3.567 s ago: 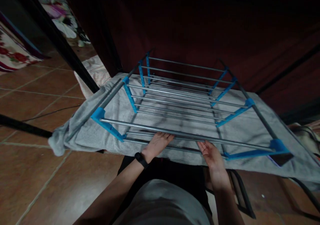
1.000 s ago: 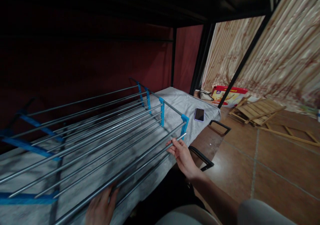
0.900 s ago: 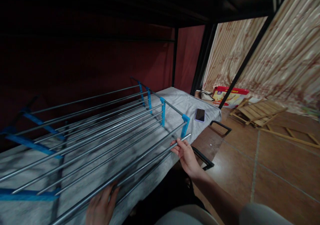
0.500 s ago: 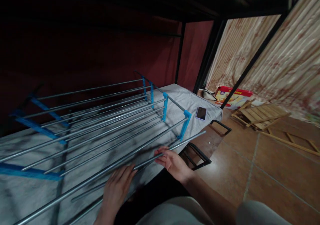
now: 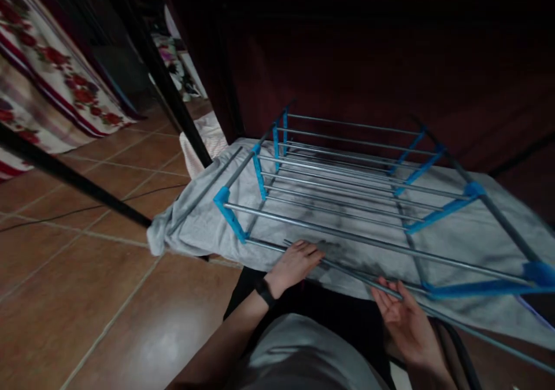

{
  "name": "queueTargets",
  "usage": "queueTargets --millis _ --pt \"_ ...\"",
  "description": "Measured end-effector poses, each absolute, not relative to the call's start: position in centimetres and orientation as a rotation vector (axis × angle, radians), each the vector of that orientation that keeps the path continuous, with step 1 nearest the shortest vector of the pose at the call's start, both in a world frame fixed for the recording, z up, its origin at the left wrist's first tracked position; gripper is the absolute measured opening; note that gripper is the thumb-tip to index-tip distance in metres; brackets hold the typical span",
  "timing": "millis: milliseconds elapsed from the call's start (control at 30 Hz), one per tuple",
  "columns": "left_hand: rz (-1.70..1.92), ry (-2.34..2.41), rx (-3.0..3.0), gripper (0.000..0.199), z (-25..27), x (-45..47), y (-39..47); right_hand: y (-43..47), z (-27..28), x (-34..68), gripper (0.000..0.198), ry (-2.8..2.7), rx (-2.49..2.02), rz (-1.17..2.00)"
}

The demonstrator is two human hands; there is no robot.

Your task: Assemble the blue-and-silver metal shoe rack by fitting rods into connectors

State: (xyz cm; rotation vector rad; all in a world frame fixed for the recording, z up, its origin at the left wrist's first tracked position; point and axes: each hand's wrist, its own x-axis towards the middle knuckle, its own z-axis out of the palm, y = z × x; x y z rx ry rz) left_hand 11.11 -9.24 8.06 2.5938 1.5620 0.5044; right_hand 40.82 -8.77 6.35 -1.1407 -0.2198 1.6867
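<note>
A loose grey metal rod (image 5: 481,335) runs slantwise across my lap side, in front of a rack of metal bars with blue plastic joints (image 5: 234,222). My left hand (image 5: 297,263), with a dark band on the wrist, is closed over the rod near its left end. Palm up, my right hand (image 5: 405,323) holds the same rod between thumb and fingers farther right. The rack lies on a grey cloth (image 5: 195,228), its front bar just beyond my hands.
Black frame posts (image 5: 173,101) rise at the left, above a tiled floor (image 5: 121,297). A flowered curtain (image 5: 65,72) hangs at far left. A separate thin rod (image 5: 208,188) rests on the cloth's left end. Behind the rack stands a dark red panel (image 5: 347,78).
My view has swung left, bringing the rack's left end, posts and curtain into sight. The phone is now mostly out of frame at right. Both hands still hold the rod.
</note>
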Motion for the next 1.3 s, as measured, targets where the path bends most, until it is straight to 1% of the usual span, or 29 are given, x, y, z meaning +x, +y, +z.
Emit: queueTargets --millis 133,200,367,567,667,733,833,900,1000,1067,1233,1300 --pt "0.516 1.622 2.594 0.024 7.9 10.2 -10.5 -9.4 6.4 39.9 0.017 -0.231 -1.134 1.754" --pt "0.535 1.661 2.593 0.024 8.0 9.5 -11.1 -9.8 6.5 39.0 0.019 -0.221 -1.123 1.786" --pt "0.705 1.783 2.528 0.03 8.4 7.7 -12.4 -10.8 6.3 36.5 0.024 -0.196 -1.107 1.869" --pt "0.978 2.015 2.474 0.049 7.7 8.0 -16.8 -11.6 6.1 34.4 0.025 -0.159 -1.087 1.912" --pt "1.122 1.927 2.606 0.044 6.8 9.1 -19.7 -11.8 7.2 33.2 0.029 -0.17 -1.044 1.919" --pt "1.132 1.834 2.604 0.038 6.3 9.6 -20.7 -12.0 8.2 32.3 0.034 -0.168 -1.01 1.941" --pt "1.069 1.791 2.288 0.028 5.6 9.7 -20.2 -12.6 9.7 30.9 0.037 -0.158 -1.007 2.035" --pt "1.144 1.776 1.939 0.027 5.5 9.8 -19.1 -13.1 10.2 30.2 0.035 -0.167 -1.004 2.116" --pt "1.324 1.588 1.492 0.034 5.9 10.6 -17.4 -13.7 10.6 29.2 0.033 -0.147 -0.963 2.204" --pt "1.347 1.416 1.356 0.041 6.4 11.5 -16.6 -13.9 10.8 28.7 0.031 -0.1 -0.925 2.213" --pt "1.257 1.131 1.292 0.056 7.4 14.0 -14.6 -13.4 12.8 28.1 0.024 0.011 -0.741 2.154" --pt "1.23 1.068 1.365 0.054 7.5 15.0 -13.6 -13.2 13.9 28.1 0.024 0.029 -0.67 2.169"
